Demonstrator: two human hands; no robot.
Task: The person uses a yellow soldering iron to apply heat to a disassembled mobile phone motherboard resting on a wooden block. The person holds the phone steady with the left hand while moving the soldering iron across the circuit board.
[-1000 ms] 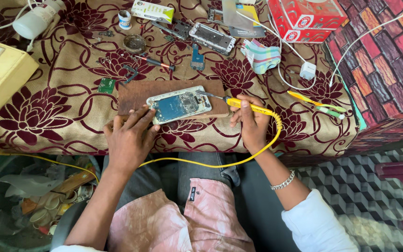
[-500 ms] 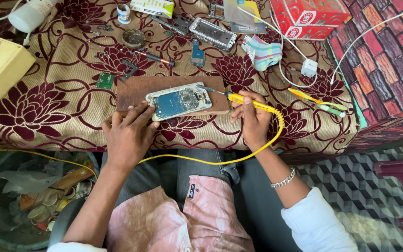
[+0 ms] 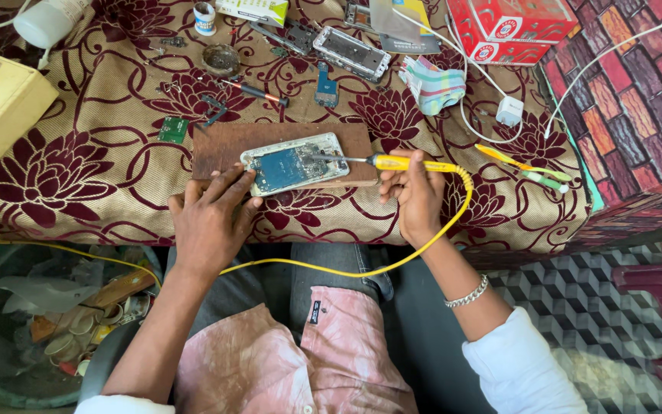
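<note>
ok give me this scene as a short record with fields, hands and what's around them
left hand: fingers on the edge of the opened phone
right hand: grips the yellow soldering iron, tip on the phone's inside
phone rest: wooden board on floral cloth
cord: yellow cable loops across the lap
nearby: second phone frame, red box, white charger

light: bright, even daylight | shadows: soft, faint | focus: sharp | edges: slight wide-angle bending
</note>
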